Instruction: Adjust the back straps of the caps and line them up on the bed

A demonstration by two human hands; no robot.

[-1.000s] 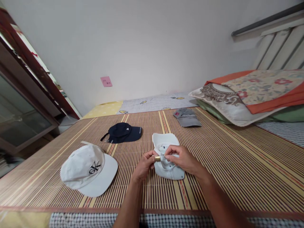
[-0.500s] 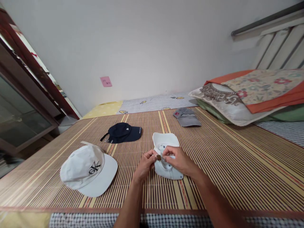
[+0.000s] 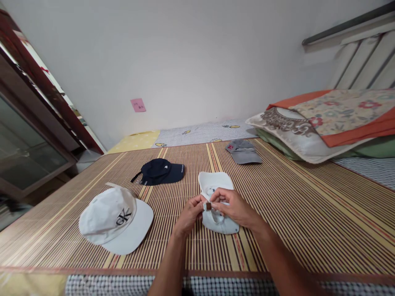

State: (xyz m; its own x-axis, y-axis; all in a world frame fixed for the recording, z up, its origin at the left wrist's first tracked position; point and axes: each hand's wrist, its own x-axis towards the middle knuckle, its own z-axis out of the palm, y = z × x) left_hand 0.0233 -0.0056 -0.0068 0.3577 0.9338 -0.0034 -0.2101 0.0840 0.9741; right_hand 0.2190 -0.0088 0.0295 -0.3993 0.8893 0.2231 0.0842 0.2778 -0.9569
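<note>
A small white cap (image 3: 219, 225) lies on the striped mat, its brim pointing away from me and its back strap toward me. On the strap sits a brown buckle (image 3: 208, 206). My left hand (image 3: 191, 211) pinches the strap just left of the buckle, with thumb and index finger closed. From the other side my right hand (image 3: 232, 205) pinches at the buckle's right edge; its fingers cover part of the cap. The exact piece between the right fingertips is partly hidden.
A white cap with black letters (image 3: 106, 216) lies at the left, a navy cap (image 3: 162, 172) behind it. A grey cap (image 3: 243, 152) rests farther back. Pillows (image 3: 286, 131) are piled at the right, below the white bed rails (image 3: 367, 61). A wall stands behind the bed.
The brown buckle has shifted slightly right, and more of the white strap shows beside my left fingers. Both hands keep their pinch with small finger movements. The other caps stay put.
</note>
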